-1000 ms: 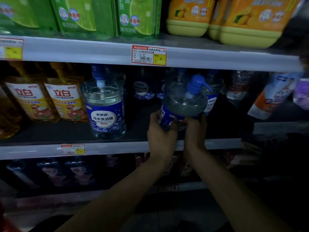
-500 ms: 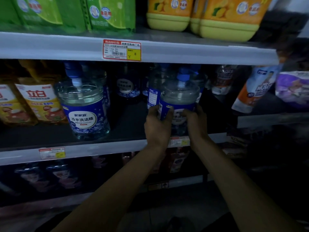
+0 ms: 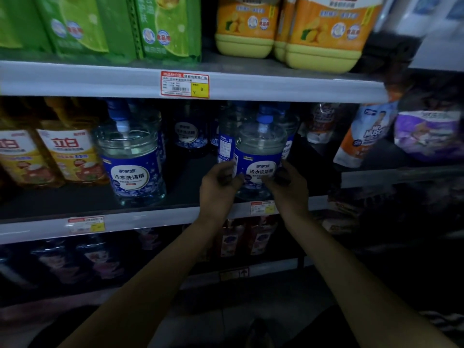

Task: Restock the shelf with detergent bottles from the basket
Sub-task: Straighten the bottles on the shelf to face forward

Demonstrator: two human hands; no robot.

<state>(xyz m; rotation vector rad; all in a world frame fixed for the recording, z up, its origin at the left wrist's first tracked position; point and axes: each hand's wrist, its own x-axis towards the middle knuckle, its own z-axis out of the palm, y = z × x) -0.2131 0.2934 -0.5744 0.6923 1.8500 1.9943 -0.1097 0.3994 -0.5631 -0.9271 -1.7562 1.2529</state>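
Bottle (image 3: 258, 159) stood upright at the front of the shelf (image 3: 150, 217), label facing out. I had left grip (image 3: 221, 183) and right grip (image 3: 287, 182) curled on its low sides, I think to square it before release.

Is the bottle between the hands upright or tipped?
Upright: the bottle stands on the shelf, blue cap on top, label level.

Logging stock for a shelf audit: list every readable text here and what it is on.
"家家宜 冷水洗洁精": right detergent bottle and left detergent bottle.
"立白": amber bottles.
"食品用": green packs.
"Mr. Musc…": orange pouch.
"¥ 8": upper price tag.
Other tags and small print: too blurred.
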